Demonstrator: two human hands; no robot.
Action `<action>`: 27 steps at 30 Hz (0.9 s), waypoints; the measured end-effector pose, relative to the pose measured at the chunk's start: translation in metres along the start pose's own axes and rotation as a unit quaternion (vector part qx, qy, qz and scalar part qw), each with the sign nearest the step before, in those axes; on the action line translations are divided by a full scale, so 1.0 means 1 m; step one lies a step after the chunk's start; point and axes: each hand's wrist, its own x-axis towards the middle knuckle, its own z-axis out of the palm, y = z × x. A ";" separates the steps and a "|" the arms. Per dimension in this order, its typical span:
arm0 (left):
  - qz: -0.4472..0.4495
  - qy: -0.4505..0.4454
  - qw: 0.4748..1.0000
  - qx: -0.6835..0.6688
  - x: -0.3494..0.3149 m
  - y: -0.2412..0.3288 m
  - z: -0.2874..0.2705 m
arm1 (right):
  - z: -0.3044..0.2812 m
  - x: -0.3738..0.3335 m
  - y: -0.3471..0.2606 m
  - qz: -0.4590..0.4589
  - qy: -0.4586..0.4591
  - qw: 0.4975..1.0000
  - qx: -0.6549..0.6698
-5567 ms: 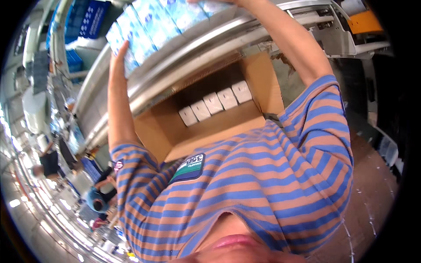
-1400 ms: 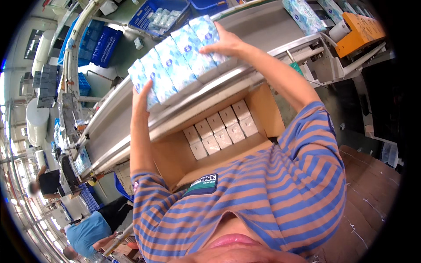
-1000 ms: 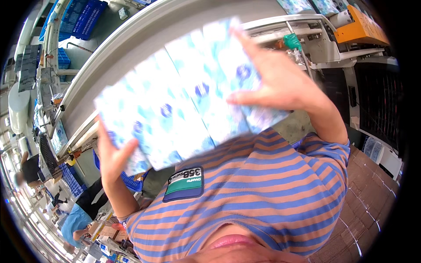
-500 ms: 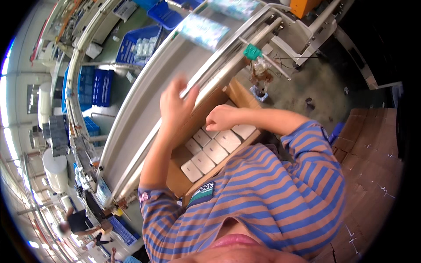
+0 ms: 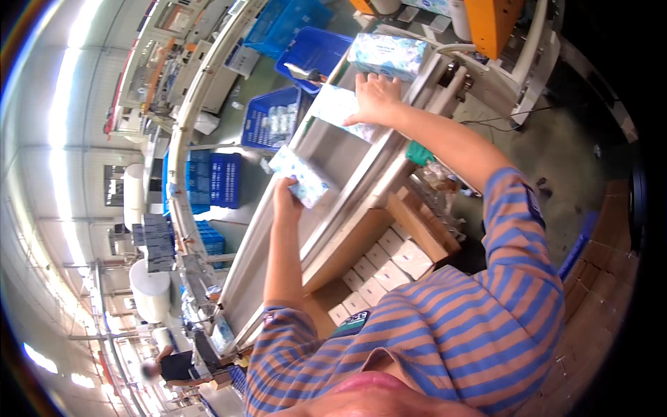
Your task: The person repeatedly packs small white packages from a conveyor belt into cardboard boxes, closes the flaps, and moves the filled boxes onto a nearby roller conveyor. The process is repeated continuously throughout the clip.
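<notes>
- Standing below the near side of the conveyor, close to the wearer's striped shirt, is an open cardboard box; white pack ends sit side by side in rows inside it.
- On the near side of the conveyor, beyond the box, hangs a green wrapping.
- Over the conveyor, at its far edge, the left hand holds the near end of a blue-and-white pack, thumb against it; whether that pack touches the belt, I cannot tell.
- Farther up the conveyor, the right hand lies over one end of a second pack, fingers spread wide and thumb against it; whether it grips the pack or only rests there, I cannot tell.
- Just past those fingertips, toward the right end of the conveyor, lies a third pack; contact with the fingers is unclear.
- Across the conveyor, on its far side, stand a blue crate holding small pale packages and another blue bin.
- Beyond the conveyor's right end rises an orange machine housing.
- Past the conveyor's left end, well apart, is a person in a dark top.
</notes>
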 end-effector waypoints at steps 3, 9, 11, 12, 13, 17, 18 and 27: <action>0.067 0.081 0.985 0.134 0.015 -0.030 0.021 | 0.044 -0.003 -0.057 -0.042 -0.128 0.991 0.005; 0.189 0.056 0.947 0.253 0.012 -0.041 0.029 | 0.023 -0.001 -0.047 -0.185 -0.101 0.977 0.013; 0.182 0.050 0.956 0.226 0.013 -0.037 0.059 | -0.002 0.028 0.004 -0.054 -0.130 0.990 0.022; 0.208 0.056 0.948 0.236 0.015 -0.039 0.070 | -0.009 0.036 0.021 0.015 -0.140 0.990 0.029; 0.234 0.064 0.938 0.246 0.019 -0.041 0.079 | 0.005 0.028 0.010 -0.017 -0.026 0.999 0.008; 0.235 0.045 0.947 0.213 0.031 -0.035 0.091 | -0.014 0.038 0.002 -0.102 0.130 0.986 0.003; 0.252 0.038 0.935 0.246 0.036 -0.039 0.094 | -0.033 0.053 0.021 -0.057 0.152 0.987 0.011; 0.190 0.048 0.951 0.240 0.034 -0.034 0.097 | -0.048 0.099 0.069 -0.028 0.110 0.990 0.084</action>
